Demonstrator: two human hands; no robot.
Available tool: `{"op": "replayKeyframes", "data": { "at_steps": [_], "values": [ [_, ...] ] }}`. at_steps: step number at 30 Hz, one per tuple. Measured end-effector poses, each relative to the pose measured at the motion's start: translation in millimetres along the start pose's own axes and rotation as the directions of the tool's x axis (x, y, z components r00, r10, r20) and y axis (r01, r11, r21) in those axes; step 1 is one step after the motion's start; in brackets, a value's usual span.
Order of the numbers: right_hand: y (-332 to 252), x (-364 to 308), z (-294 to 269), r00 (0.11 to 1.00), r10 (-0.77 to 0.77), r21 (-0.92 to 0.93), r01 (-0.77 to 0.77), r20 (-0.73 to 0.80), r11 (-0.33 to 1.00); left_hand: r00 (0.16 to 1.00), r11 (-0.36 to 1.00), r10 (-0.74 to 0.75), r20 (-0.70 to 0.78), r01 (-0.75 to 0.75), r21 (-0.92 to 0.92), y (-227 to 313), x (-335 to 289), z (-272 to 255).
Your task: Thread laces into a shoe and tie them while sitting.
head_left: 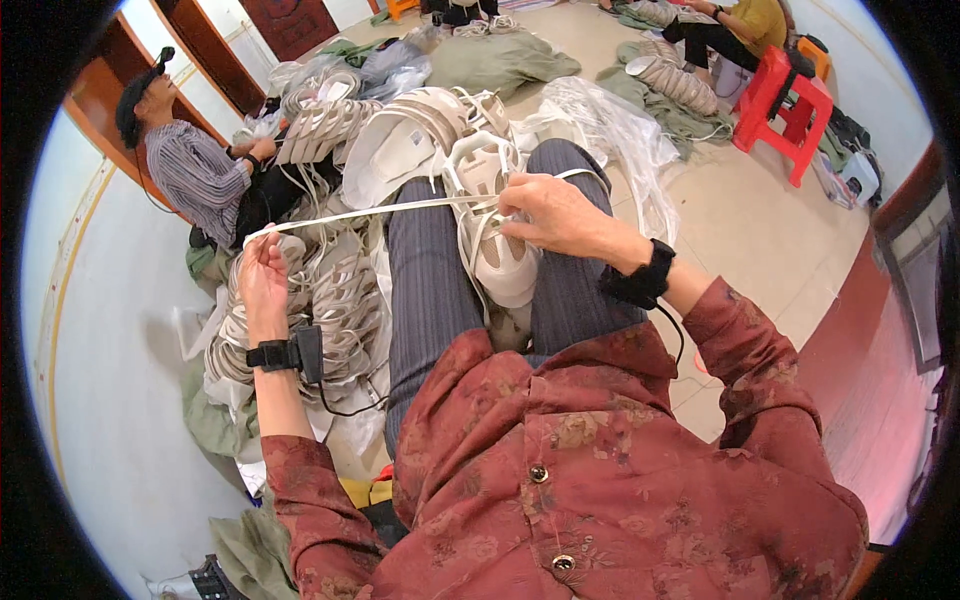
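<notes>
- Clearly we are in the middle of lacing a white shoe [497,245] that lies on our lap between our knees, sole end toward our body.
- Our right hand [555,215] rests on the upper part of the shoe, its fingers pressed together around the lace where it leaves the eyelets; the exact fingertip hold is hidden under the knuckles.
- Our left hand [262,275] is out to the left, well apart from the shoe, its fingers closed on the far end of the flat white lace [370,212], which runs taut in a nearly straight line from one hand to the other.
- We judge the step as pulling the lace through and taking up its slack; the next move seems to call for steadying the shoe with the right hand while the free end comes back toward the next eyelet.
- Beside our left knee sits a pile of white shoe uppers [330,310], with more heaped ahead [400,130].
- Another person in a striped shirt [200,175] sits at the left, and a red plastic stool [785,110] stands at the far right.
</notes>
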State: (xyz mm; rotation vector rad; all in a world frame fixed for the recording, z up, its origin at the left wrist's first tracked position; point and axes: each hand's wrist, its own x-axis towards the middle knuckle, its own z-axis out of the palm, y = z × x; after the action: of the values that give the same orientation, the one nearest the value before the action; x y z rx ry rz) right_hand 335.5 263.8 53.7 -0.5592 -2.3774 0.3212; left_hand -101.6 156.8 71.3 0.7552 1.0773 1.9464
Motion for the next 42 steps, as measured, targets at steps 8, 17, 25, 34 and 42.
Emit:
{"op": "replayKeyframes", "data": {
  "at_steps": [8,17,25,34,42],
  "values": [
    [3,6,17,0.999,0.027,-0.165,-0.024,0.017,0.986,1.000,0.999,-0.003,-0.005,0.004,0.048,-12,-14,-14],
    [10,14,13,0.985,0.169,0.147,-0.160,-0.046,0.976,0.999,1.000,-0.021,-0.039,0.021,0.001,-18,-19,-23],
    [7,19,3,0.773,0.467,0.637,-0.626,0.429,0.450,1.000,1.000,-0.022,-0.017,0.022,0.001,-20,-18,-27],
    [23,17,9,0.866,0.448,0.365,-0.500,0.222,0.786,0.999,0.998,-0.042,0.013,0.043,-0.041,-21,-17,-24],
    [22,20,3,0.907,0.415,0.235,-0.420,0.077,0.876,1.000,1.000,-0.007,0.022,0.007,-0.004,20,8,-65]
  ]
}}
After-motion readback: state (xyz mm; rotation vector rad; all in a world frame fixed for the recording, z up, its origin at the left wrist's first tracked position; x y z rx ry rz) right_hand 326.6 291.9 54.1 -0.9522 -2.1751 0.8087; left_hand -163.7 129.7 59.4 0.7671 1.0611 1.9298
